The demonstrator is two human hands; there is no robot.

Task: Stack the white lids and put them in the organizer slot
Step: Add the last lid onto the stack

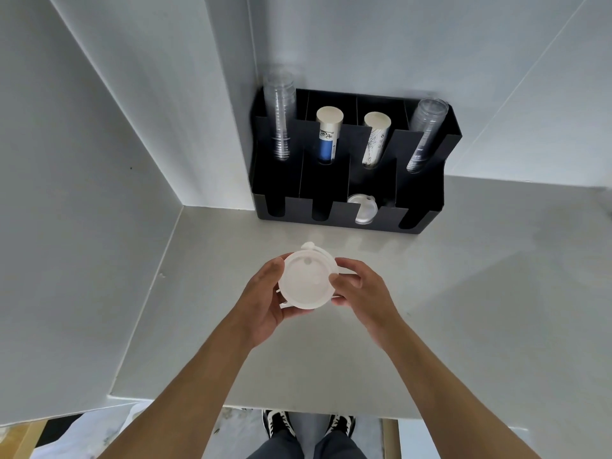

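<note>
Head view: both hands held the white lids [305, 282] in front of the black organizer [351, 160], above the surface [463, 293]. Left hand [265, 299] cupped the rim, right hand [357, 289] pinched the opposite edge, probably squaring the stack. One lid [362, 208] sat in a front slot.

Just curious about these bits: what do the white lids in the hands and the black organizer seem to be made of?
White lids: probably thin moulded plastic, matte and slightly translucent, with a moulded rim and tab. Black organizer: matte black, flat sheet panels with cut notches; plastic or coated board, hard to tell. Both the left hand and right hand grip the lids.
</note>
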